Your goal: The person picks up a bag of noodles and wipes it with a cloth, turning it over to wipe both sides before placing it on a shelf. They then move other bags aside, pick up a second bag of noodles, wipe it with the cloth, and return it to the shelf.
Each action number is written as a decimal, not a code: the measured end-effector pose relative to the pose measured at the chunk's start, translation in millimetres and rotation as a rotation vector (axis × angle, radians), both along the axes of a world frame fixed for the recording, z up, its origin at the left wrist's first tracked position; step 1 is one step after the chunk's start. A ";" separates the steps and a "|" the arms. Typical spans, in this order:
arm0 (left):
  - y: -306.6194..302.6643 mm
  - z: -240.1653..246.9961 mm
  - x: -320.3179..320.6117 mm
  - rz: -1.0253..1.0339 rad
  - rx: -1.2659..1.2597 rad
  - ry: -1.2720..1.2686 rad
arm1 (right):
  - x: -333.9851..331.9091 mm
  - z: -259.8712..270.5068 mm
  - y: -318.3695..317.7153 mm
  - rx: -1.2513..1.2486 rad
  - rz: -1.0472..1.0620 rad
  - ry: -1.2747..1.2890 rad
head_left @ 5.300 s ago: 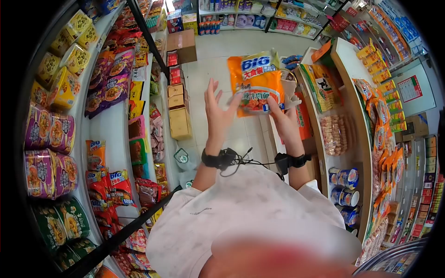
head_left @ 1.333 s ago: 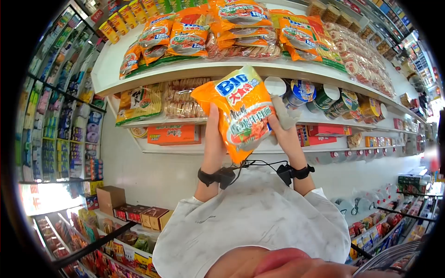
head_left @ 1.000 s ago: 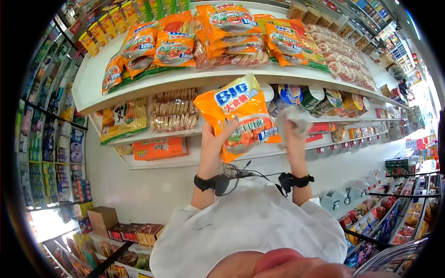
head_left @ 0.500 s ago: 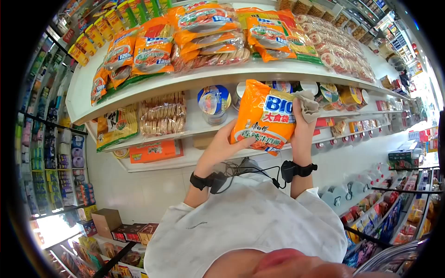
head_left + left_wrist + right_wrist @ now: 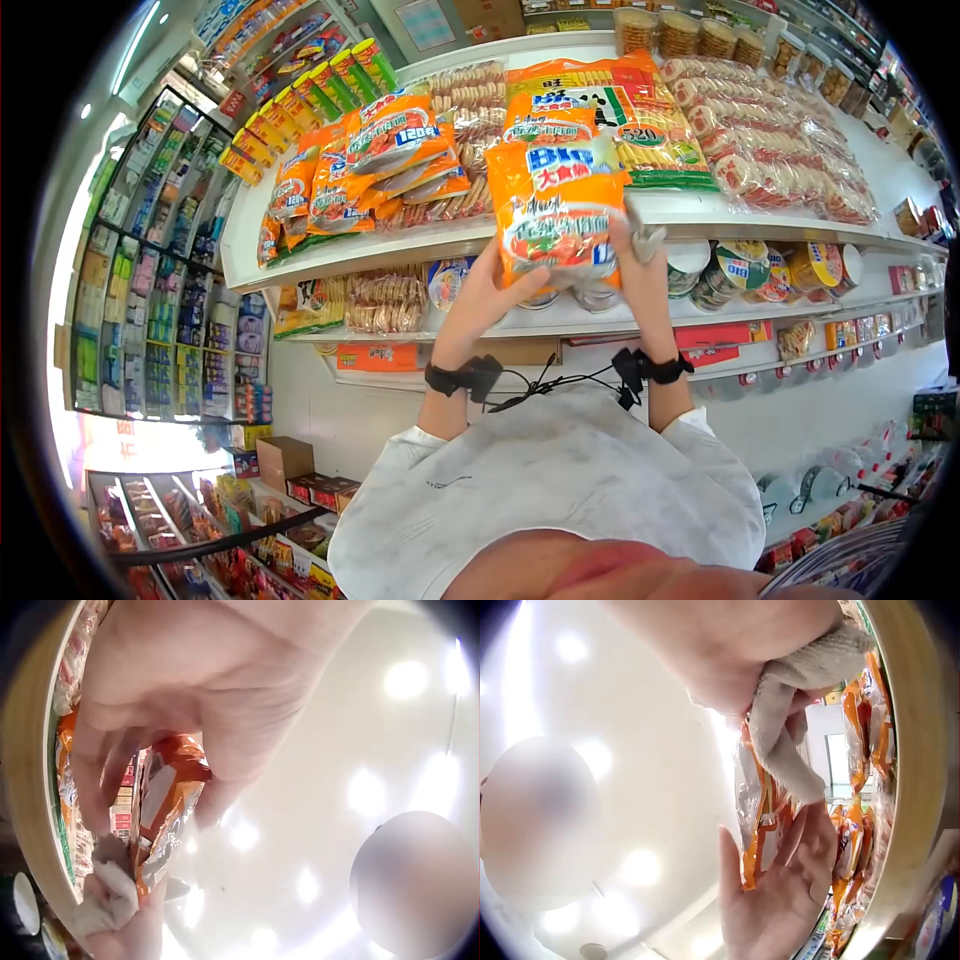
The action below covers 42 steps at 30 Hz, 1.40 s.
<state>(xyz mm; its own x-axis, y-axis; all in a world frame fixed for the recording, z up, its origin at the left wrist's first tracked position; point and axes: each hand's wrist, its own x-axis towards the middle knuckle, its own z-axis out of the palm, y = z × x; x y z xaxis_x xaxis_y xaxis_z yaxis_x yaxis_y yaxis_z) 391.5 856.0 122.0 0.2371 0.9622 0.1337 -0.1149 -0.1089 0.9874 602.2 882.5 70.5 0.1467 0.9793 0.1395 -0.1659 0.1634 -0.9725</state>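
An orange bag of instant noodles (image 5: 560,215) is held upright between my two hands, in front of the upper shelf's edge. My left hand (image 5: 485,305) grips its lower left side, thumb across the front. My right hand (image 5: 645,285) holds the right side with a grey cloth (image 5: 648,242) bunched in its fingers. In the left wrist view, the bag (image 5: 169,802) sits between thumb and fingers, with the cloth (image 5: 112,896) below. The right wrist view shows the cloth (image 5: 776,735) wrapped through the right fingers beside the bag (image 5: 751,840).
On the upper shelf (image 5: 430,243), similar orange noodle bags (image 5: 385,150) lie stacked at left, by yellow canisters (image 5: 262,135). A large yellow snack pack (image 5: 650,130) and wrapped round biscuits (image 5: 780,150) are to the right. Noodle cups (image 5: 740,270) stand on the lower shelf.
I have turned from the aisle to face this shelf. Over the last half second the noodle bag rose from before the lower shelf to the upper shelf's edge, its front tilting upright.
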 end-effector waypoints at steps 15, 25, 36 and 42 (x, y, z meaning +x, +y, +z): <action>169.0 -11.0 38.5 0.204 0.123 -0.018 | 17.0 37.6 150.2 0.556 -0.235 -0.307; 152.7 -11.0 34.9 0.508 0.005 -0.079 | -1.3 38.4 138.2 0.833 -0.034 -1.016; 93.4 -9.3 28.2 0.528 0.123 -0.144 | -2.3 49.8 109.6 0.879 -0.175 -0.604; -43.7 17.5 -46.2 0.559 0.064 -0.071 | -8.5 27.2 108.9 0.755 -0.294 -0.880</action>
<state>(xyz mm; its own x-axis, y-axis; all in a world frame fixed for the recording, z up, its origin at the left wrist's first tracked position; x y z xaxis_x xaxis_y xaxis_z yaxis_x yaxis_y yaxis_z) 345.3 812.3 139.5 -0.3175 0.9285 0.1926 -0.0889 -0.2313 0.9688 593.7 991.4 97.7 -0.0827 0.5519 0.8298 0.6485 0.6621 -0.3757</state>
